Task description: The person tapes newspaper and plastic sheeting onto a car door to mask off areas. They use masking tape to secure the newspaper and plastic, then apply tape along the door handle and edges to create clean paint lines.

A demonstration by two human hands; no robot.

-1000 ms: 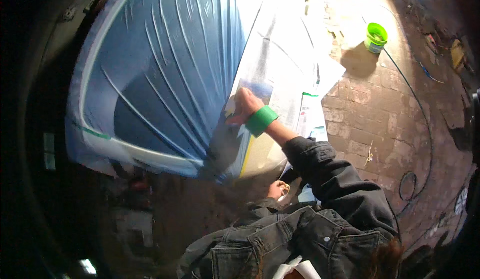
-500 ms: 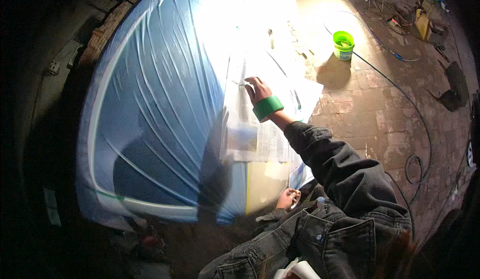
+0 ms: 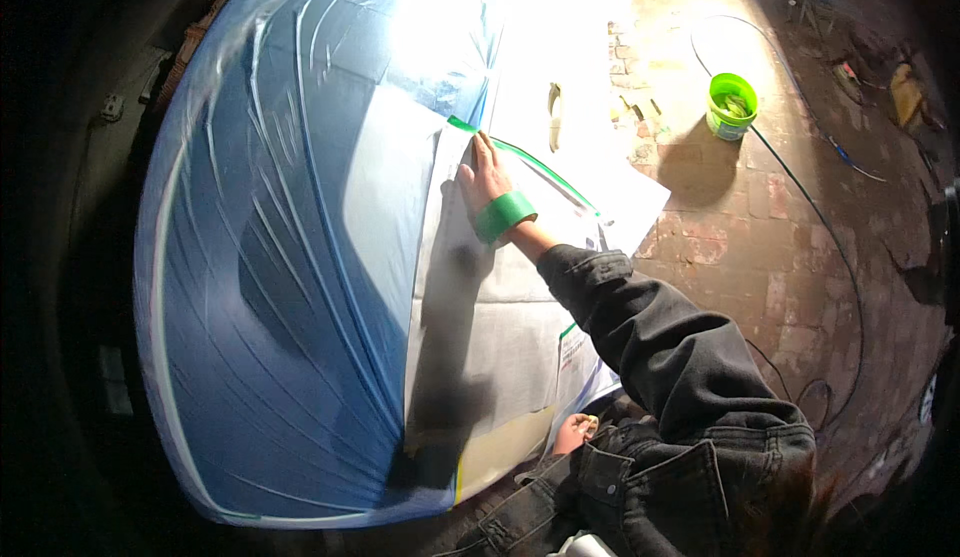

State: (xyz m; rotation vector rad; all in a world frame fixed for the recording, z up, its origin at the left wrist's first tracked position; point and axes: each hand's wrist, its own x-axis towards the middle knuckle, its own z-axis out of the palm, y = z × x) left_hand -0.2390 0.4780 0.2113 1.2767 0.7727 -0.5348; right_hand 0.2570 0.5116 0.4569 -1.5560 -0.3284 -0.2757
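Near twelve o'clock, the right hand (image 3: 485, 179) is lying with fingers extended, gripping nothing, the fingertips covering part of a long, thin green tape strip (image 3: 545, 170) on the creased whitish paper sheet (image 3: 510, 332); a broad green tape roll (image 3: 505, 217) is circling the wrist. Smoothing outward along the tape, keeping the paper taut, should work best. At five o'clock, the left hand (image 3: 572, 435) is curling its fingers; whether they are gripping anything, I cannot tell. Glare is hiding surfaces beyond the strip.

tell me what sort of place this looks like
Probably a workshop or garage: blue plastic sheeting and taped-on paper cover a large object, and a dark hose or cable runs across the worn, brick-like floor.
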